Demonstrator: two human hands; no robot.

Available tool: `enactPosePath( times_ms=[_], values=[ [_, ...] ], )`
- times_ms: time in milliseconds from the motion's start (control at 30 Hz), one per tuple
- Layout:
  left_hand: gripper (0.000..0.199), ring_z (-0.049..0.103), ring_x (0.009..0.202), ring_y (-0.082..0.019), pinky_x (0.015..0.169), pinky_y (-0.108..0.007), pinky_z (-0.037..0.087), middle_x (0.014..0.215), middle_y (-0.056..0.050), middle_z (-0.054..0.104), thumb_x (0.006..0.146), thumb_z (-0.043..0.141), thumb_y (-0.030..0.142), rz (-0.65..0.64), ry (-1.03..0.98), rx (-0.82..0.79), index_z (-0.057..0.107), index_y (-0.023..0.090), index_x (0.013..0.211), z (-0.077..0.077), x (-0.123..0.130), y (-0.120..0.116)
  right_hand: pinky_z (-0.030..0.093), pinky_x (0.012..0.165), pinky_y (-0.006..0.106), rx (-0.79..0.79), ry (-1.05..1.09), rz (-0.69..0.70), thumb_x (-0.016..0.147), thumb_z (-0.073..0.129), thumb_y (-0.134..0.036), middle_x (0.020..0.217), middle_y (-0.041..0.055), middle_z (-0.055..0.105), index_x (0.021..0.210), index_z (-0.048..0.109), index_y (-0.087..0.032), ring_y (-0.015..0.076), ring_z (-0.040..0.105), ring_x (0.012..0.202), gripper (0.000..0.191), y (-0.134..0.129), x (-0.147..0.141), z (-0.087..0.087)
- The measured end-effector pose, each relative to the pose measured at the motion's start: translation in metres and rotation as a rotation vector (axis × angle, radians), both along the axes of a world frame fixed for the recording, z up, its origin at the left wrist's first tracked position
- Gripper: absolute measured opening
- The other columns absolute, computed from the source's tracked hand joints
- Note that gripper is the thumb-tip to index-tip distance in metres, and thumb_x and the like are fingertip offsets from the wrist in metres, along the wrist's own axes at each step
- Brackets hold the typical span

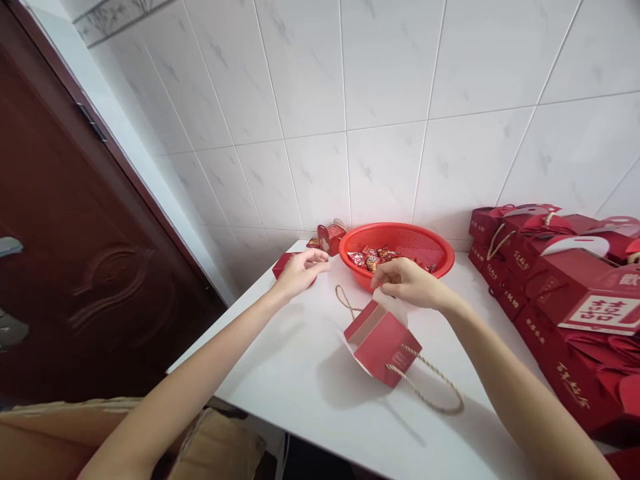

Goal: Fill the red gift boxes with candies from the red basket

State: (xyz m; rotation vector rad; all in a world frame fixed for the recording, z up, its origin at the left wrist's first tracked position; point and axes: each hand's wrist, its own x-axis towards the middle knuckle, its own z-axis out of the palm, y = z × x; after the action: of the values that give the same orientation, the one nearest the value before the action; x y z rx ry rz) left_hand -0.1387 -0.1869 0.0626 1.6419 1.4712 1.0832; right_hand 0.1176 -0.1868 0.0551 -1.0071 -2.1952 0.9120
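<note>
Bright light, soft shadows, bowed edges

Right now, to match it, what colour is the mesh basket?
The mesh basket is red; head view.

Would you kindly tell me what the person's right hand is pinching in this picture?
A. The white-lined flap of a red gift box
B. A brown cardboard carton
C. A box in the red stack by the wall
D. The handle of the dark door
A. The right hand pinches the white-lined flap of the red gift box in front of it.

Gift boxes (560,293) stand right of the basin (400,233) of candies (373,260).
</note>
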Motion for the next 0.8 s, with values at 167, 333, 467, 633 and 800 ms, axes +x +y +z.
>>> enactPosePath(
  times_ms=[167,333,467,633,800],
  values=[
    [0.021,0.057,0.122,-0.028,0.104,-0.043,0.046,0.129,-0.008,0.061,0.079,0.07,0.041,-0.488,0.285,0.116,0.073,0.023,0.09,-0.01,0.027,-0.025,0.039,0.061,0.026,0.035,-0.049,0.036,0.075,0.053,-0.017,0.075,0.0022,0.066,0.081,0.07,-0.016,0.0139,0.053,0.066,0.018,0.009,0.013,-0.001],
    [0.027,0.055,0.125,-0.028,0.094,-0.037,0.051,0.143,-0.007,0.05,0.087,0.051,0.019,-0.632,0.592,0.095,0.077,0.025,0.094,-0.008,0.049,-0.045,0.041,0.066,0.026,0.084,-0.218,-0.07,0.082,0.053,-0.014,0.08,0.0024,0.07,0.082,0.07,-0.018,0.0151,0.058,0.07,0.018,0.009,0.013,-0.003],
    [0.049,0.066,0.092,-0.021,0.08,-0.033,0.054,0.127,-0.008,0.061,0.085,0.048,0.018,-0.539,0.617,0.06,0.067,0.029,0.129,-0.014,0.049,-0.044,0.038,0.062,0.026,0.091,-0.383,-0.158,0.087,0.059,-0.025,0.084,0.0032,0.07,0.087,0.068,-0.02,0.0171,0.06,0.074,0.01,0.001,0.008,-0.006],
    [0.073,0.06,0.115,-0.03,0.085,-0.033,0.053,0.138,-0.012,0.058,0.08,0.061,0.032,-0.431,0.586,-0.051,0.045,0.022,0.151,-0.024,0.035,-0.038,0.039,0.062,0.028,0.051,-0.497,-0.195,0.084,0.066,-0.04,0.091,0.0051,0.069,0.101,0.068,-0.022,0.021,0.062,0.08,0.025,-0.009,0.008,0.0],
    [0.077,0.064,0.108,-0.031,0.079,-0.031,0.053,0.136,-0.014,0.059,0.072,0.073,0.046,-0.456,0.532,-0.209,0.053,0.021,0.142,-0.024,0.023,-0.03,0.044,0.062,0.027,-0.084,-0.564,-0.08,0.062,0.083,-0.045,0.096,0.0056,0.069,0.121,0.065,-0.025,0.0243,0.064,0.084,0.065,-0.014,0.03,0.009]
  ],
)
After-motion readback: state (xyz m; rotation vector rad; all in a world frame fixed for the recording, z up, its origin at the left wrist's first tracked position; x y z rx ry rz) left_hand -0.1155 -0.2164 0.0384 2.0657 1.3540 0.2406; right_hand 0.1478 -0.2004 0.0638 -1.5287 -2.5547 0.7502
